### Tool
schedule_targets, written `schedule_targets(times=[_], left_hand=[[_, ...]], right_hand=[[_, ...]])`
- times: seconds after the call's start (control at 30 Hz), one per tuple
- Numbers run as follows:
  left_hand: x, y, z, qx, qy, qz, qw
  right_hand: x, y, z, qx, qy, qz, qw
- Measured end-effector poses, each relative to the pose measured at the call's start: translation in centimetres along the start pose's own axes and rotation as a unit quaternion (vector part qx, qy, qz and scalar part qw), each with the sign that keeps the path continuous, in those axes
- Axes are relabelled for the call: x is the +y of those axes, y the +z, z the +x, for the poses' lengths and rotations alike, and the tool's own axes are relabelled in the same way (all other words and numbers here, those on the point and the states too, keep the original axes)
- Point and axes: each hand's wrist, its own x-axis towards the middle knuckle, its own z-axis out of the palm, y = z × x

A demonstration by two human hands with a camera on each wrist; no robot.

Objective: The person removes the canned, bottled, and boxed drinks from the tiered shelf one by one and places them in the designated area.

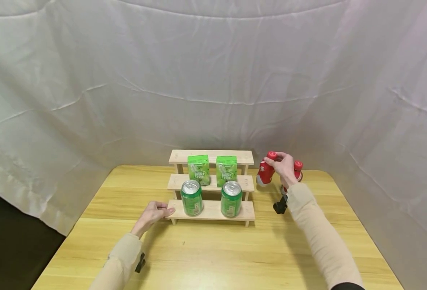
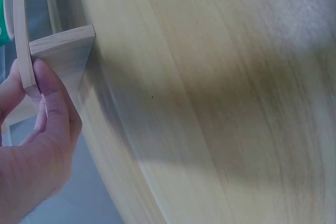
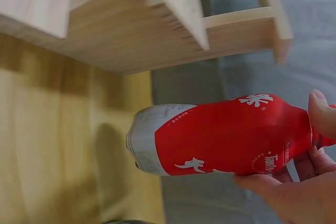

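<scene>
My right hand (image 1: 283, 167) grips a red bottle (image 1: 265, 172) by its neck, tilted and lifted beside the right end of a three-tier wooden shelf (image 1: 209, 209). In the right wrist view the bottle (image 3: 220, 137) has a red label and a silver-white base. My left hand (image 1: 153, 216) pinches the left end of the lowest tier; thumb and fingers lie on either side of the board (image 2: 23, 40). Two green cans (image 1: 192, 198) stand on the lowest tier. Two green drink cartons (image 1: 199, 170) stand on the middle tier.
A second red bottle (image 1: 298, 171) stands on the wooden table (image 1: 213, 257), partly hidden behind my right wrist. The top tier (image 1: 211, 155) of the shelf bears nothing. A grey curtain (image 1: 213, 80) hangs behind and at the sides of the table.
</scene>
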Motion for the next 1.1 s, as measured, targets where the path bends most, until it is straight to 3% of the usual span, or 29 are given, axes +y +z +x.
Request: schedule_targets(times=[0.67, 0.93, 1.1], left_hand=[[-0.2, 0.1, 0.2, -0.003, -0.008, -0.019, 0.9998], [0.0, 0.1, 0.1, -0.008, 0.0, -0.025, 0.9996], [-0.4, 0.1, 0.3, -0.008, 0.004, -0.024, 0.9997]], right_hand=[[2.9, 0.9, -0.2, 0.007, 0.02, 0.0, 0.9998], [2.9, 1.1, -0.2, 0.004, -0.012, -0.001, 0.9999], [2.8, 1.4, -1.1, 0.026, -0.043, -0.009, 0.9987]])
